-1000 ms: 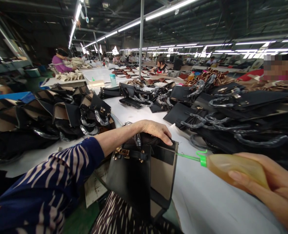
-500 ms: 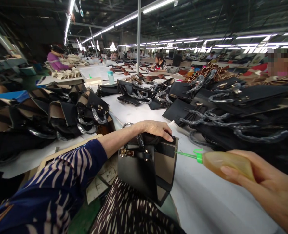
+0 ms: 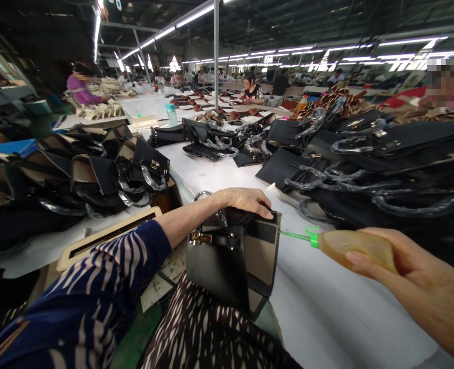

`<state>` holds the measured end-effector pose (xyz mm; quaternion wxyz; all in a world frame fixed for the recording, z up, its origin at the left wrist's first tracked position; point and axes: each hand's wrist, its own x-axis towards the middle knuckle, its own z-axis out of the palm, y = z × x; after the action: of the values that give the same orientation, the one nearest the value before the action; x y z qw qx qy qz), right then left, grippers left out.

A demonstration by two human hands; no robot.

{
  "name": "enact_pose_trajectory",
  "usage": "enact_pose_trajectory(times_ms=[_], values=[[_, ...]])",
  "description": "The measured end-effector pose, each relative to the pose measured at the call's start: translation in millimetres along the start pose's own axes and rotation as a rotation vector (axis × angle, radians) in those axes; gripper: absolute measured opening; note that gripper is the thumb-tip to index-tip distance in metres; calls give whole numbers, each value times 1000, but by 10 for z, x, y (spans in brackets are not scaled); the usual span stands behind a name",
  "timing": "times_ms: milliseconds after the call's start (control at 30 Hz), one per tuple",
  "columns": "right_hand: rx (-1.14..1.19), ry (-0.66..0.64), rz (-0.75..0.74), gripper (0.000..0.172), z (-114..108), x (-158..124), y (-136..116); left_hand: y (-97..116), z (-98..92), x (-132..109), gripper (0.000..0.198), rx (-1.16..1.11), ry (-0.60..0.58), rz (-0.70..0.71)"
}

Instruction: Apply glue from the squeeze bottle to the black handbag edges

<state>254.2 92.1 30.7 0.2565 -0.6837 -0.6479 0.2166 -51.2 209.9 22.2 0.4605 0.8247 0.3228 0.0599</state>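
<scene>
A black handbag (image 3: 219,269) with gold hardware and a plastic-wrapped handle stands tilted at the table's edge, against my lap. My left hand (image 3: 250,201) reaches over its top, fingers curled down on the upper rim of the open side panel, gripping it. That panel shows beige lining with black bands. In my right hand (image 3: 407,271) is a squeeze bottle (image 3: 355,251) of amber liquid with a green cap and thin green nozzle, lying nearly level. The nozzle tip is at the bag's right edge; whether it touches I cannot tell.
Several black handbags (image 3: 135,164) stand on the left, and a large heap of them (image 3: 365,169) covers the right. A cream-coloured frame (image 3: 107,238) lies by my left forearm. Farther back are a teal-lidded cup (image 3: 171,114), a metal post (image 3: 216,61) and people at work.
The bottle has shifted slightly up and its nozzle tip a little higher along the bag's right edge. My left hand keeps its grip. The whole view has tilted down slightly.
</scene>
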Motion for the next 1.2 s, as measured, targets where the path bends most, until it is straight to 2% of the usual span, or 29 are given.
enact_pose_trajectory(times_ms=[200, 633, 900, 1200], values=[[28, -72, 79, 60, 30, -47, -2, -5, 9, 2, 31, 17, -3, -29], [19, -171, 92, 62, 74, -142, 34, -29, 7, 19, 31, 9, 10, -14], [25, -197, 171, 65, 85, -235, 12, -32, 14, 8, 31, 0, 15, -20], [68, -256, 230, 68, 168, -294, 180, -39, 22, 0, 32, 12, 10, -15]])
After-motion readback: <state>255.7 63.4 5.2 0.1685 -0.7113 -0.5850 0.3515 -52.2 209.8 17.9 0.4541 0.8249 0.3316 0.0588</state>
